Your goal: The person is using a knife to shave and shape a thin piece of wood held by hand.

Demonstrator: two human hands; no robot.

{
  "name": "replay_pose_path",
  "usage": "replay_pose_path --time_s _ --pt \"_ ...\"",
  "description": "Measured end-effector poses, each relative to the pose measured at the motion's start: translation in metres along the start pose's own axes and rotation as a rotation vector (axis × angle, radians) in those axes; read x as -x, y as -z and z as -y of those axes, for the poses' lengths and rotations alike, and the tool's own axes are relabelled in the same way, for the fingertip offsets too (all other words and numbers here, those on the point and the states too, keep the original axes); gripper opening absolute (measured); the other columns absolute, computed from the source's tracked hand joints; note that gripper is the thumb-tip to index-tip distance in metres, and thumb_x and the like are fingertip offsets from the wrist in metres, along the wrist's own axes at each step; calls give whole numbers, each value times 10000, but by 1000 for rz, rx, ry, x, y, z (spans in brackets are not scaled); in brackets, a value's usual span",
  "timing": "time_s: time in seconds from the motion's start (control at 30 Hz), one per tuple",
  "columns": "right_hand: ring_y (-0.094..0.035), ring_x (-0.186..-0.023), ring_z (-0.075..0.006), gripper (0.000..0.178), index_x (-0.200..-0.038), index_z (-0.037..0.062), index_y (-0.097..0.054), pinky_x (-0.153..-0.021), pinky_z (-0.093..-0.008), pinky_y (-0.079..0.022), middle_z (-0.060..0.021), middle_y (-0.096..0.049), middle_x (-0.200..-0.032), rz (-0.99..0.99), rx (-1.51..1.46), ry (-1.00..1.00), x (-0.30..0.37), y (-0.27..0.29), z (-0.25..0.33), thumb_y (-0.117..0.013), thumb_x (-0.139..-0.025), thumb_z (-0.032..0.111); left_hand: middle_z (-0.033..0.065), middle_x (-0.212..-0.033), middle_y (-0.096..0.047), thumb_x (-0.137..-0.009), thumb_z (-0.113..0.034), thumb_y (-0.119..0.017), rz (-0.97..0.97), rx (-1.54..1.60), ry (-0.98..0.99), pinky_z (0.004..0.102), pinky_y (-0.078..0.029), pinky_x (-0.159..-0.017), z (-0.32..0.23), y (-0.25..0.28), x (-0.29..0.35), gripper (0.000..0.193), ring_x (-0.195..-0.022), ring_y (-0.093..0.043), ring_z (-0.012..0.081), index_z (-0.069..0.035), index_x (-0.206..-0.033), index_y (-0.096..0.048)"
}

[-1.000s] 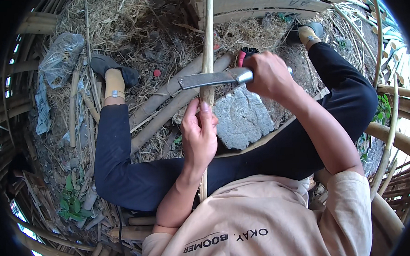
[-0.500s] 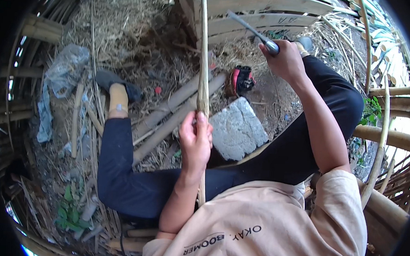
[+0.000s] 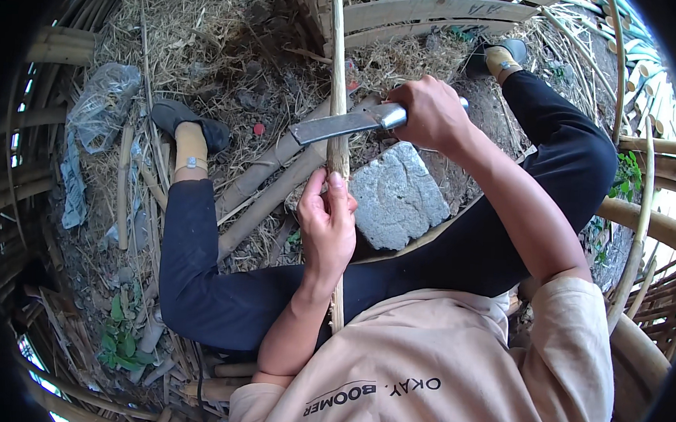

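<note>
A long, pale wooden pole [image 3: 337,73] stands upright in the picture, from the top edge down to my lap. My left hand [image 3: 328,226] is closed around it, thumb lying along its front. My right hand [image 3: 431,113] grips the handle of a knife with a broad, square-ended blade [image 3: 339,125] and a shiny metal collar. The blade crosses the pole just above my left hand, pointing left. It overlaps the pole in view; whether its edge touches the wood I cannot tell.
A flat grey stone block [image 3: 400,199] lies between my legs. Thick bamboo poles [image 3: 270,184] rest on the ground left of it. Wooden slats [image 3: 432,17] stand ahead. A clear plastic bag [image 3: 105,107] lies at left, and cut bamboo [image 3: 643,74] is piled at far right.
My right hand has come down and left, turning the knife so its blade now lies across the pole. My left hand keeps hold of the pole in nearly the same place.
</note>
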State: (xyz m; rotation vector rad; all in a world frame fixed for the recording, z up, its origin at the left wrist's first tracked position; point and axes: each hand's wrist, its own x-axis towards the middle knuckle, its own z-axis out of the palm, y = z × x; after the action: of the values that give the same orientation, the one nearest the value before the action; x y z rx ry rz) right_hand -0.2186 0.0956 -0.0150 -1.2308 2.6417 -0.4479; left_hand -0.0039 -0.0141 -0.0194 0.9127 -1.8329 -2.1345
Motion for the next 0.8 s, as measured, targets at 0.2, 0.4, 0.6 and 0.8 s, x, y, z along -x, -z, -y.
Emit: replay_pose_path --time_s 0.2,0.4,0.6,0.8 --pt "-699 -698 -377 166 -765 85 -733 -674 -455 -570 -172 -687 -704 -153 110 4 -10 6 8 -738 -638 192 -64 -633 -476 -1070 -315 -504 -68 121 -45 178 -293 -372 7 14 1 237 -454 -372 -11 -105 -975 -557" --pt "-686 -685 -374 168 -757 80 -714 -656 -468 -550 -167 -679 -692 -203 63 -14 -4 2 -4 -738 -692 232 -60 -649 -475 -1073 -326 -499 -3 62 -44 184 -286 -414 4 3 -4 274 -486 -377 0 -67 -1004 -559" --pt "-702 -712 -370 174 -901 100 -764 -697 -453 -565 -194 -709 -785 -264 43 -181 -19 3 -17 -687 -804 222 -61 -641 -448 -1093 -281 -447 31 84 25 182 -271 -400 -1 11 3 270 -477 -357 -7 -37 -1057 -556" --pt "-739 -766 -308 238 -1034 83 -764 -735 -435 -580 -167 -746 -845 -199 -214 -400 -13 58 -44 -690 -892 259 -75 -630 -395 -1091 -278 -457 76 308 146 176 -225 -404 -15 9 2 251 -476 -321 -8 -47 -1070 -552"
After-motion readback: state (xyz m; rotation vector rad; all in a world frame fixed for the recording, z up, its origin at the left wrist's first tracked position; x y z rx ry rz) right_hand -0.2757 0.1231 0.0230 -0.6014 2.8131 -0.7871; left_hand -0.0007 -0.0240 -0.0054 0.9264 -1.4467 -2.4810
